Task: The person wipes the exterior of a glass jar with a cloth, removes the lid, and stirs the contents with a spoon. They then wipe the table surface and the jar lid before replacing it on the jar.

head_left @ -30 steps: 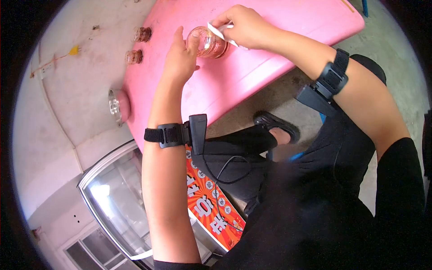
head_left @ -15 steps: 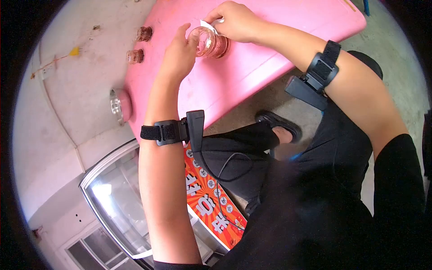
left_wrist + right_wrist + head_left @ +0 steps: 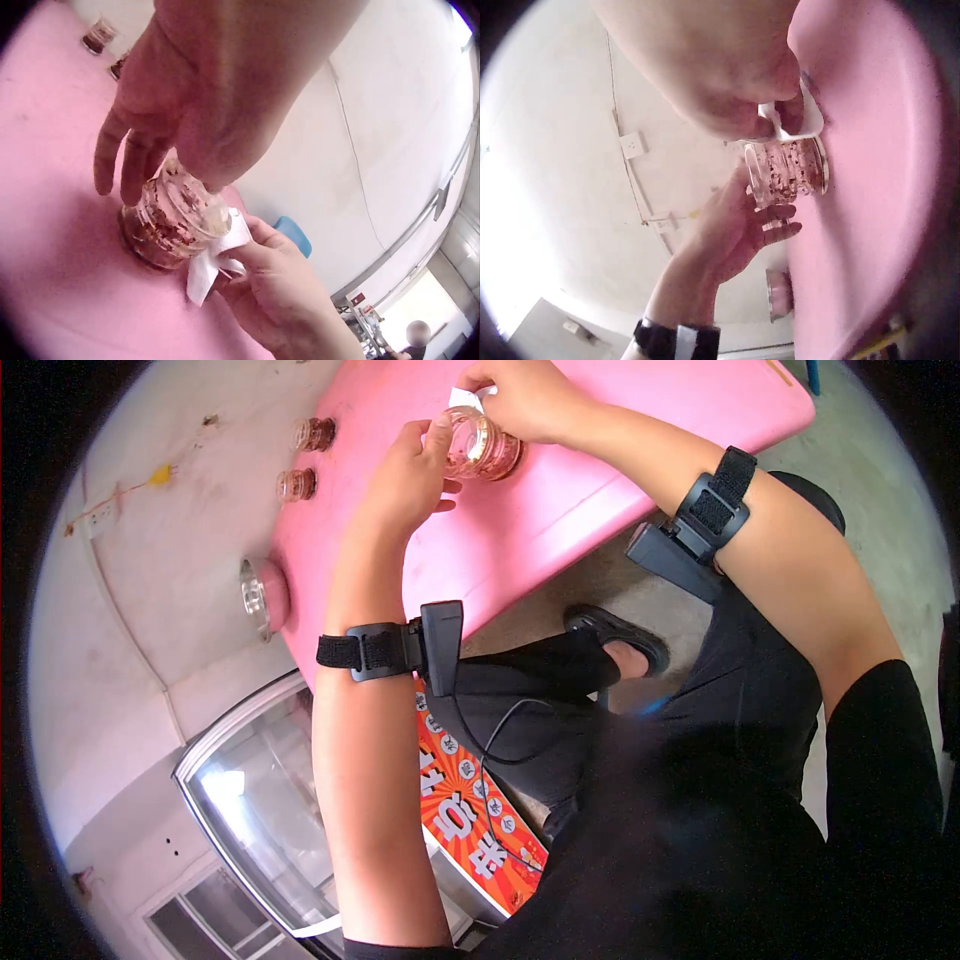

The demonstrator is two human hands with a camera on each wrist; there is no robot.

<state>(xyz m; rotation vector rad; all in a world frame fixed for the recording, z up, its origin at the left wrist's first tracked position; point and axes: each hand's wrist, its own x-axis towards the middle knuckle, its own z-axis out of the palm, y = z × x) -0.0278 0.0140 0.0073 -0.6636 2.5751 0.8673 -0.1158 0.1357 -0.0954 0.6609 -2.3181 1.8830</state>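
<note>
A clear glass jar (image 3: 485, 452) with reddish-brown flecks on its wall stands at the pink table. My left hand (image 3: 405, 485) grips it near the mouth, thumb on one side and fingers round the other. In the left wrist view, the jar's flecked wall (image 3: 161, 217) shows below those fingers. My right hand (image 3: 530, 402) pinches a folded white tissue (image 3: 464, 398) at the jar's far side. The right wrist view shows the tissue (image 3: 811, 112) close against the glass, with the right fingertips partly hidden behind it.
Two small jars (image 3: 314, 434) with dark contents stand near the wall edge of the pink table (image 3: 470, 570). A metal bowl (image 3: 264, 598) sits at the table's left edge. A glass-fronted cabinet (image 3: 250, 800) and a red-orange sign (image 3: 455, 810) are below it.
My right hand has moved up and left with the tissue, from the jar's right side to its far side. The jar has shifted slightly right, with my left hand still on it.
</note>
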